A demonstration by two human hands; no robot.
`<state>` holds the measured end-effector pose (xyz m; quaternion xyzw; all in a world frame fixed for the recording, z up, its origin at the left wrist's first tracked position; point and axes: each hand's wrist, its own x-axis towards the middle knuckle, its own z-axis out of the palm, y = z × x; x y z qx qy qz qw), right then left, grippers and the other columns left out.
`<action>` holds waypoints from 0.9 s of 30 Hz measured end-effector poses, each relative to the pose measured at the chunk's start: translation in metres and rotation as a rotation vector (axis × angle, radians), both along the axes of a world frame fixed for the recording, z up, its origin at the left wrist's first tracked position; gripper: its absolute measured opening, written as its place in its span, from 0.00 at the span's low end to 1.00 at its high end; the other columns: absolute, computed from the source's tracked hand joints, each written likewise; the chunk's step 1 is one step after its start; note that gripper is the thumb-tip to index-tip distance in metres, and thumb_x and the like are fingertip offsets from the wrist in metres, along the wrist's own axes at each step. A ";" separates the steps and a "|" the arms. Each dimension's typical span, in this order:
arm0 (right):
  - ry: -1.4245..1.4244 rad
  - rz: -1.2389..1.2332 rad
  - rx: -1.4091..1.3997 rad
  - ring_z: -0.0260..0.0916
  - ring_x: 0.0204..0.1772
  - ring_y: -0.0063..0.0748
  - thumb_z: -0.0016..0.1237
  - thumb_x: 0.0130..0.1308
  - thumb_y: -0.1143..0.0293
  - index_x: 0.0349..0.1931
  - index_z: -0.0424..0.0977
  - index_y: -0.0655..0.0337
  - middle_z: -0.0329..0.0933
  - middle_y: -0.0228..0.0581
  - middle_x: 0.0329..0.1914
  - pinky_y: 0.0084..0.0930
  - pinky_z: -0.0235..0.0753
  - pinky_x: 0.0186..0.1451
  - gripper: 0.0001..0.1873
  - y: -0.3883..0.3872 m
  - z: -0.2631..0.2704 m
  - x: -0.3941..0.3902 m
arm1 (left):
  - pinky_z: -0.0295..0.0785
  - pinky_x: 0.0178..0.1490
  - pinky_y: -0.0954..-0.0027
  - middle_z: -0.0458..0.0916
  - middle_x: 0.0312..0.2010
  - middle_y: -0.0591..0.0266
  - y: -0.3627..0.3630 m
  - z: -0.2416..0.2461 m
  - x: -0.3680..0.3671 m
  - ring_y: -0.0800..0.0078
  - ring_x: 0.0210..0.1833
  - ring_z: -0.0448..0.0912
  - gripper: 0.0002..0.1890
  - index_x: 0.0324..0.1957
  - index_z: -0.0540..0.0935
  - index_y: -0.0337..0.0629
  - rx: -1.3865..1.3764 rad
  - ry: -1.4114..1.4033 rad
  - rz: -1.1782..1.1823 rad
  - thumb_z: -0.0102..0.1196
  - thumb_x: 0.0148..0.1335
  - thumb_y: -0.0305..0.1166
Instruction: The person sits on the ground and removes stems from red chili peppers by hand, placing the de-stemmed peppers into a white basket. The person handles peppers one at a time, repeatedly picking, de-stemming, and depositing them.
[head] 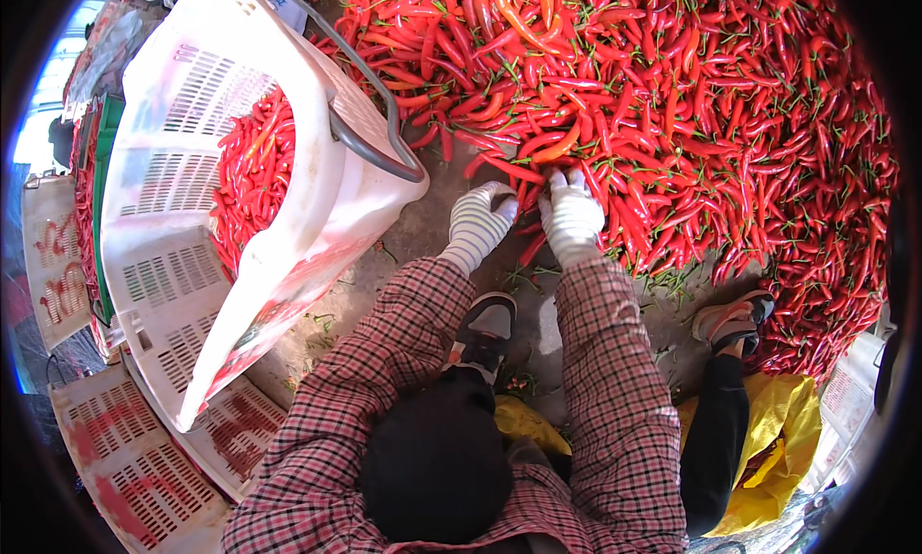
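Observation:
A big heap of red chili peppers (648, 122) with green stems covers the ground ahead of me. My left hand (481, 219), in a white and grey striped glove, is at the heap's near edge, thumb and fingers curved towards a few peppers; whether it grips one is unclear. Close beside it on the right, my right hand (573, 212), in a matching glove, reaches fingers-first into the peppers, its fingertips partly hidden among them. To the left stands a white slatted plastic crate (317, 215) with a dark handle and red peppers (263, 172) inside.
More plastic crates (137, 460) stand at the lower left, beside a green crate (108, 143) at the far left. A yellow sack (778, 439) lies at the lower right, next to my leg. Loose green stems (673, 284) are scattered on the concrete floor (414, 230).

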<state>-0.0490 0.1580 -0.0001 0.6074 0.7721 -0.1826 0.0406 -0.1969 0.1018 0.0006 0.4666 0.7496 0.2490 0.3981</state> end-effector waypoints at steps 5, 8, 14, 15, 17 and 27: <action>-0.050 0.156 -0.098 0.74 0.40 0.50 0.48 0.57 0.66 0.38 0.71 0.63 0.72 0.52 0.41 0.42 0.74 0.42 0.12 0.020 0.011 -0.019 | 0.71 0.34 0.69 0.82 0.31 0.58 -0.005 -0.014 0.002 0.68 0.29 0.78 0.14 0.40 0.80 0.40 -0.123 -0.470 0.308 0.56 0.57 0.40; 0.096 0.307 -0.103 0.73 0.39 0.52 0.49 0.56 0.65 0.36 0.71 0.63 0.71 0.54 0.39 0.43 0.73 0.39 0.12 -0.006 0.032 -0.007 | 0.69 0.30 0.74 0.79 0.28 0.65 -0.006 -0.015 0.012 0.77 0.26 0.74 0.14 0.40 0.79 0.42 -0.179 -0.808 0.614 0.57 0.58 0.41; 0.174 0.618 -0.242 0.74 0.37 0.49 0.47 0.53 0.68 0.36 0.70 0.61 0.71 0.49 0.35 0.40 0.76 0.39 0.11 -0.079 0.059 0.032 | 0.70 0.38 0.62 0.79 0.27 0.55 -0.033 0.001 0.012 0.65 0.32 0.78 0.17 0.44 0.77 0.41 -0.356 -0.626 -0.067 0.55 0.57 0.42; 0.130 0.646 -0.307 0.74 0.39 0.49 0.47 0.54 0.67 0.37 0.70 0.61 0.71 0.49 0.37 0.40 0.75 0.40 0.12 -0.087 0.059 0.039 | 0.70 0.39 0.61 0.79 0.28 0.52 -0.032 0.003 0.006 0.62 0.33 0.78 0.18 0.44 0.77 0.41 -0.157 -0.440 -0.027 0.54 0.57 0.42; 0.066 0.704 -0.397 0.73 0.42 0.49 0.47 0.54 0.64 0.38 0.70 0.61 0.72 0.49 0.40 0.40 0.74 0.43 0.13 -0.106 0.056 0.052 | 0.71 0.40 0.58 0.80 0.30 0.47 -0.021 0.005 -0.011 0.56 0.35 0.79 0.18 0.45 0.76 0.41 0.038 -0.033 -0.012 0.52 0.57 0.42; 0.217 0.375 -0.446 0.73 0.43 0.50 0.49 0.56 0.61 0.35 0.74 0.61 0.75 0.50 0.37 0.38 0.74 0.46 0.13 -0.094 0.017 0.051 | 0.73 0.45 0.60 0.80 0.37 0.48 0.060 -0.015 -0.048 0.54 0.39 0.79 0.20 0.40 0.79 0.39 -0.201 0.404 -0.204 0.58 0.52 0.43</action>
